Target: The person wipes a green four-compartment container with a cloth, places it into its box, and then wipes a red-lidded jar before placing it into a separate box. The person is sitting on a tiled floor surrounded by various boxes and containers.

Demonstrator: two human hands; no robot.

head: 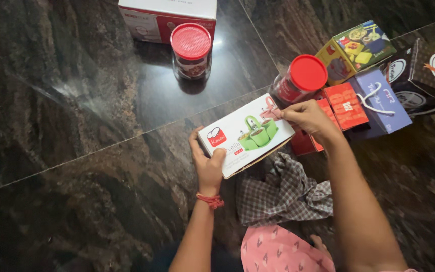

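Nearest the camera is a pink patterned garment [278,252] at the bottom edge, and just above it a grey checked cloth [283,194] lies crumpled on the dark polished stone floor [76,126].

Above the cloth both hands hold one white box [245,133] printed with green cups. The left hand [207,163] closes round the box's near left corner, thumb on the printed top and fingers wrapped under — a red thread bracelet [210,200] sits at that wrist. The right hand [308,117] pinches the far right corner, fingertips bent over the top edge. Whether the box rests on the floor or is lifted just clear of it cannot be told, though its near edge looks raised over the cloth.

The box's long axis runs from lower left to upper right, straight between the two grips, so each hand has one end of it; the printed face tilts up toward the camera. The left hand is the nearer one to the body, the right reaches further out.

Just beyond the right hand stands a jar with a red lid [303,78], close to touching the box's far corner. A second red-lidded jar [191,50] stands well apart to the upper left, in front of a red and white carton [167,17]. To the right lie a red box [346,106], a blue box [381,100] with a white cord handle, a green and yellow box [356,50] and a dark box [429,75].
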